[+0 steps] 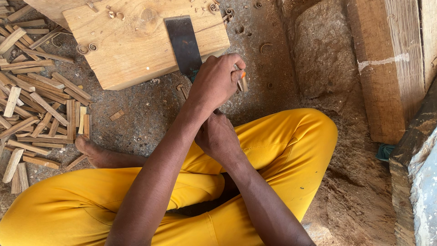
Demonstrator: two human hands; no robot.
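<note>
Two hands — left hand (217, 82) clamped on one blade's (183, 43) handle, right hand (218, 136) grip hidden

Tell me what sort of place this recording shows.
Probably an informal woodworking spot on bare ground. A wood block with curled shavings, a dark blade lying on it, and a pile of split sticks on the dusty floor point to hand carpentry.

Bright daylight — soft shadows, sharp focus throughout.
</note>
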